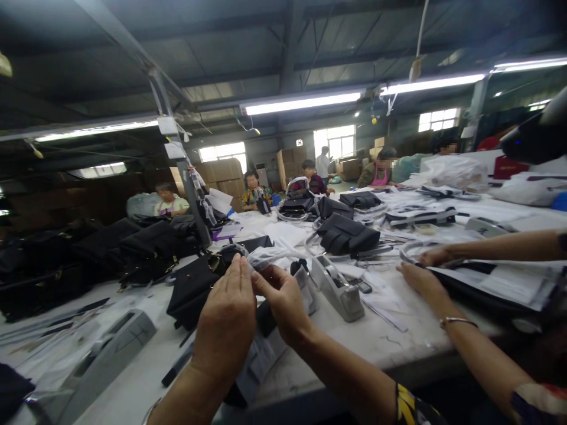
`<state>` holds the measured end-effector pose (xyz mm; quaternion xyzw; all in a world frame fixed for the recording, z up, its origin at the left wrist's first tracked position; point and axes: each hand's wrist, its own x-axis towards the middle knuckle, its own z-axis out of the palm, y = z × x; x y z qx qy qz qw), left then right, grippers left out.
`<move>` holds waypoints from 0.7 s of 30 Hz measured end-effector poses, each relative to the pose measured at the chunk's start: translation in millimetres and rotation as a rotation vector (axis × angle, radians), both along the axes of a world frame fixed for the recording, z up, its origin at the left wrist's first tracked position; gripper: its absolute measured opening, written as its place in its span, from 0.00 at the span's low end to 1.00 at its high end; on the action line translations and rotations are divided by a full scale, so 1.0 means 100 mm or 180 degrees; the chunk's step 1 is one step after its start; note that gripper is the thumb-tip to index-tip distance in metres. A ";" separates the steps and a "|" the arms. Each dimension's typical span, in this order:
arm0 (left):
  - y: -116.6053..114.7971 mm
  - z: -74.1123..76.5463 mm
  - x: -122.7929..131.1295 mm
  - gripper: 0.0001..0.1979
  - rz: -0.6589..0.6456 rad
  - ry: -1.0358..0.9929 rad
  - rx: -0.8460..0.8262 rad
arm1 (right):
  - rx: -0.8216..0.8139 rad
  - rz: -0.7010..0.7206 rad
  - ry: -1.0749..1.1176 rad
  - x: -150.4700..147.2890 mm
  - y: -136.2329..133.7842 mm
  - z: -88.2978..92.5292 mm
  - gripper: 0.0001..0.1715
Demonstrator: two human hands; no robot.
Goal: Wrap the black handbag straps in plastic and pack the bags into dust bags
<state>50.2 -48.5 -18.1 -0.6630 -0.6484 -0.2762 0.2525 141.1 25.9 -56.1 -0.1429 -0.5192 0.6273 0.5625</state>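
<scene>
My left hand [228, 316] and my right hand [283, 301] are raised together over the white table [381, 339], fingers pinched on a strip of clear plastic wrap [268, 257]. The wrap runs back to a black handbag [197, 286] lying just beyond my hands. A grey tape dispenser [339, 286] stands to the right of my right hand.
A co-worker's two hands [425, 271] rest on papers and a black bag at the right. A second grey dispenser [106, 354] lies at the lower left. Black bags are piled at the left [110, 248] and centre [348, 233]. Several people sit along the far side.
</scene>
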 end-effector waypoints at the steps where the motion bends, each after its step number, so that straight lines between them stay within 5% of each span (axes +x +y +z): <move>1: -0.01 0.03 -0.05 0.27 -0.0130 -0.0234 -0.0044 | 0.0006 0.0023 -0.0039 0.04 0.02 0.00 0.16; 8: 0.14 0.27 -0.43 0.31 -0.1322 -0.3409 -0.1101 | 0.0012 0.0396 -0.0110 0.15 0.10 0.08 0.17; 12: 0.21 0.23 -0.39 0.32 -0.1316 -0.4205 -0.1250 | 0.0424 0.0336 -0.0451 0.26 0.21 0.06 0.17; 14: 0.20 0.20 -0.35 0.34 -0.1257 -0.4388 -0.1196 | 0.0784 -0.0287 -0.1046 0.49 0.39 -0.03 0.16; 17: 0.18 0.18 -0.35 0.35 -0.1186 -0.4451 -0.1069 | 0.0873 -0.1874 -0.2243 1.03 0.77 -0.24 0.13; 21: 0.19 0.15 -0.35 0.35 -0.1177 -0.4406 -0.0944 | 0.0216 -0.2549 -0.2794 1.64 1.20 -0.55 0.13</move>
